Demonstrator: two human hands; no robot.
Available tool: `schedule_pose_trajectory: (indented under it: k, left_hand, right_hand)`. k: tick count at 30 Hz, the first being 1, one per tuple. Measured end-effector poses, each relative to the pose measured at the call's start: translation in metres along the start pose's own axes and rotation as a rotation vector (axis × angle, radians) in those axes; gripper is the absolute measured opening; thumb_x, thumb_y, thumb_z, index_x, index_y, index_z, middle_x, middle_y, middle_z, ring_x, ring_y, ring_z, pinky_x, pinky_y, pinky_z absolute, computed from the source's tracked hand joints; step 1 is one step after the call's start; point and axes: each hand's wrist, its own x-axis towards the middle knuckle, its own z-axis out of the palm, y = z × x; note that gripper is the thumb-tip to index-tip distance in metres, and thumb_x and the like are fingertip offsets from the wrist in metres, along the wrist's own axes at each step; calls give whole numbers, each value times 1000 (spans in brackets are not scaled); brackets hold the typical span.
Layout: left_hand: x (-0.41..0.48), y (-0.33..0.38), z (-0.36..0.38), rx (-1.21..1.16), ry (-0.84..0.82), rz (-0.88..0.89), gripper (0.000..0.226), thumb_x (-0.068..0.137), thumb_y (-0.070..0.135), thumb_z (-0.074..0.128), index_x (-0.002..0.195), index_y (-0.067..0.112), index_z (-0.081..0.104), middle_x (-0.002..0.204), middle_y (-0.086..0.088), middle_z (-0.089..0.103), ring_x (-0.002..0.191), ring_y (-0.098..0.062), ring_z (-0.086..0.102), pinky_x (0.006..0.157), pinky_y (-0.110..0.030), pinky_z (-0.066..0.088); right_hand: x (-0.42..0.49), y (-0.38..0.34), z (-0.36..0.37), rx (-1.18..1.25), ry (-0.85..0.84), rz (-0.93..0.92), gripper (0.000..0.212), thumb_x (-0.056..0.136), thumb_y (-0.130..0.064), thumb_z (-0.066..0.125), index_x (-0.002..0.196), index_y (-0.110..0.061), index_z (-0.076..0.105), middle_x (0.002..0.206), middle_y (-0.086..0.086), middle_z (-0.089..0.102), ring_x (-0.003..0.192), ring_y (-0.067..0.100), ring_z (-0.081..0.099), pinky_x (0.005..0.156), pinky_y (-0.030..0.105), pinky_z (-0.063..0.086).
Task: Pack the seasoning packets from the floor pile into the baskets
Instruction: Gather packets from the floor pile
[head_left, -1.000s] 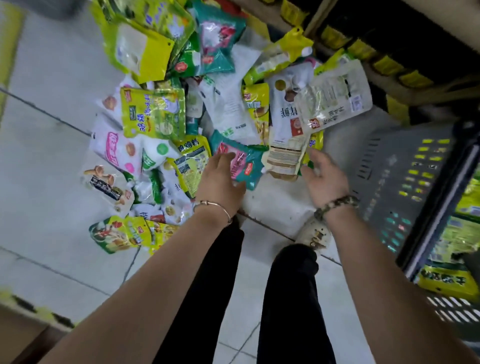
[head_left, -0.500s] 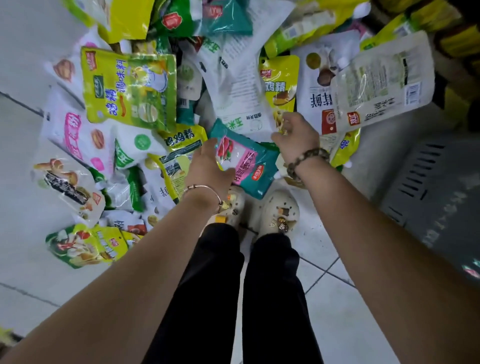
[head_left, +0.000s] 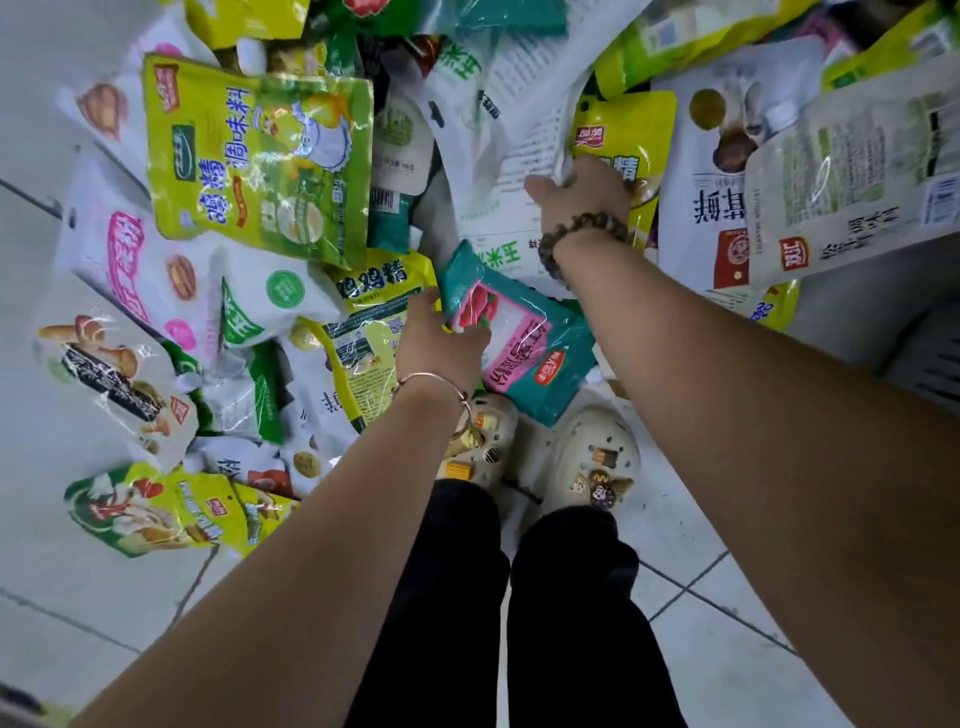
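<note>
Both arms bare, stretched forward and down. Left hand (head_left: 441, 343) sits at the left edge of the teal packet (head_left: 524, 348), back of hand up, fingers curled round that edge, gripping it. Thin bangle (head_left: 431, 375) on the left wrist, just left of the packet's lower part. Right hand (head_left: 582, 200) is above the teal packet, apart from the left hand, fingers pinching the edge of a white packet (head_left: 524, 119). Bead bracelet (head_left: 582, 234) on the right wrist. Right forearm runs past the teal packet's right side.
</note>
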Motion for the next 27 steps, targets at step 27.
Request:
schedule_pose_trajectory:
  k: [27]
  left_hand:
    - [-30, 12, -29, -487, -36, 67, 13, 83, 9, 67, 77, 19, 63, 65, 9, 69, 62, -11, 65, 63, -28, 54]
  right_hand:
    - [-93, 48, -44, 423, -55, 188, 39, 85, -40, 63, 113, -14, 54, 94, -11, 58, 83, 7, 55, 51, 14, 36]
